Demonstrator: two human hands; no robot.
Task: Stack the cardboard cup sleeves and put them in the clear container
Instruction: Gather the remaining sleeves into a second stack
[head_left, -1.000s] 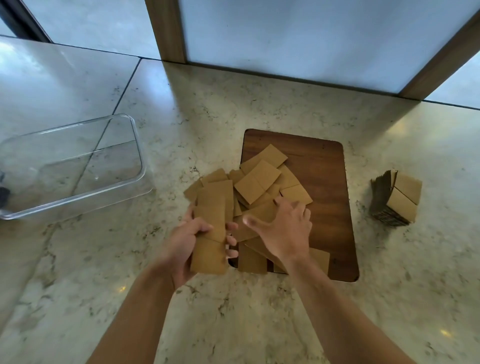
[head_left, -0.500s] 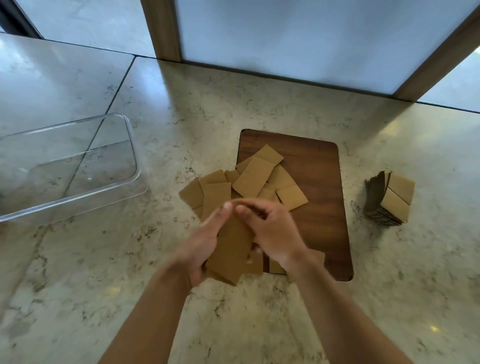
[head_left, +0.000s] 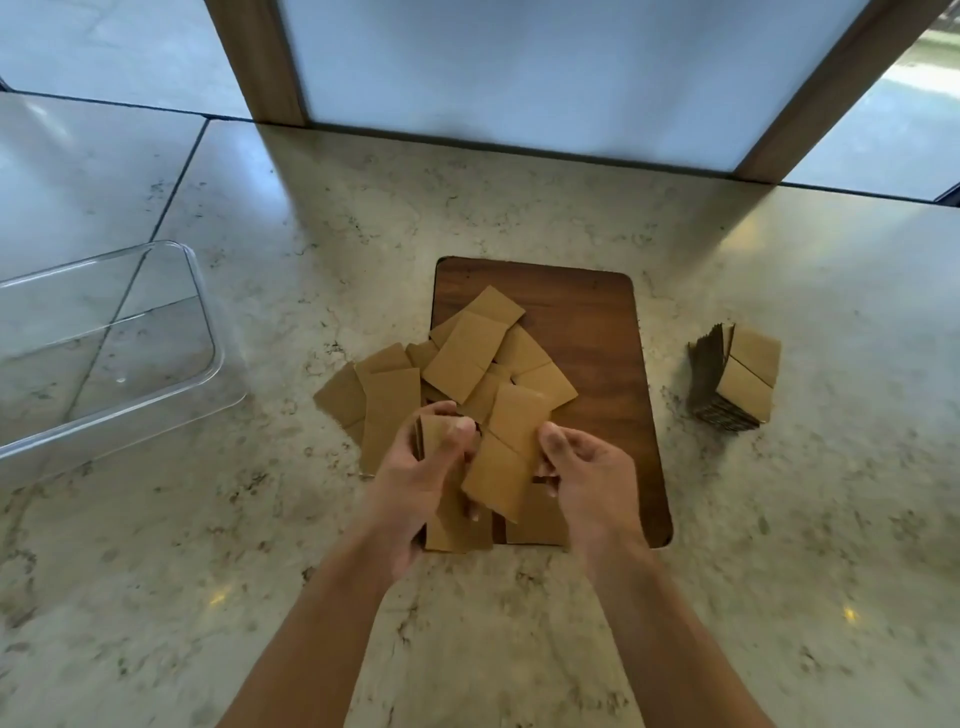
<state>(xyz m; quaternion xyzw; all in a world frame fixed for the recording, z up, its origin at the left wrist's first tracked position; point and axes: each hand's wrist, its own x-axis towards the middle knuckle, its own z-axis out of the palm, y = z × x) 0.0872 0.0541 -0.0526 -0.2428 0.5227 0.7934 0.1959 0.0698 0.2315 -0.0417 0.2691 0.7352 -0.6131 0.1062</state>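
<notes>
Left hand (head_left: 415, 483) grips sleeves (head_left: 441, 441); right hand (head_left: 587, 478) seemingly pinches one.

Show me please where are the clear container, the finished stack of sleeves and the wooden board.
clear container (head_left: 205, 306): head view, on its right rim.
finished stack of sleeves (head_left: 745, 387): head view, on its top sleeve.
wooden board (head_left: 597, 332): head view, on its bare far part.

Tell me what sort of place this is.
Probably a café or kitchen service counter: a polished stone countertop, a wooden board strewn with cardboard cup sleeves, and a clear container for storing them.
</notes>
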